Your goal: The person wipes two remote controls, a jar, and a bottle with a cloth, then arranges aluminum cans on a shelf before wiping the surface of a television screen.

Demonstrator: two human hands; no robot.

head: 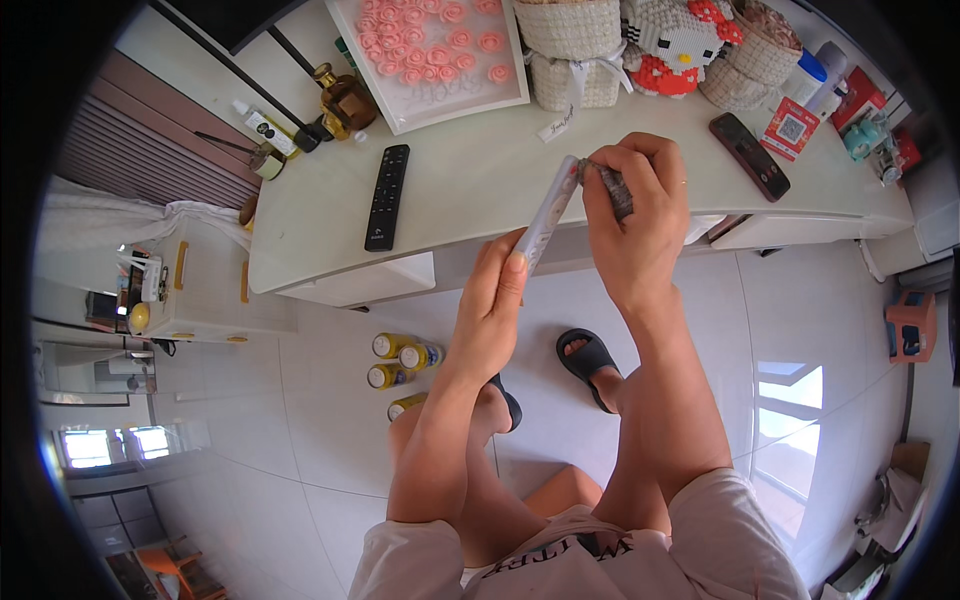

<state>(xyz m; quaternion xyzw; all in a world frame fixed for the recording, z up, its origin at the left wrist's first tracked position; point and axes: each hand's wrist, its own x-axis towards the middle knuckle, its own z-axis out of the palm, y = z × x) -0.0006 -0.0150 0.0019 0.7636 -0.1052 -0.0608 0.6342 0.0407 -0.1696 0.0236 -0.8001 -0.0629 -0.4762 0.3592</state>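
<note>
My left hand [491,307] grips the lower end of a white remote control [553,206], which is held at a slant above the front edge of the white cabinet top [472,180]. In my right hand [641,217] is a bunched grey cloth [616,193]. The cloth is at the remote's upper end, by its red button; my fingers hide part of it. A black remote control [387,197] lies on the cabinet top to the left. Further right rests a dark phone [750,156] with its screen up.
Behind stand a frame of pink roses [435,60], woven baskets [574,45], a brick-built cat figure [667,49], glass bottles [345,97] and a red card with a printed code [790,129]. Several yellow-topped cans [390,345] stand on the tiled floor [337,427] by my feet.
</note>
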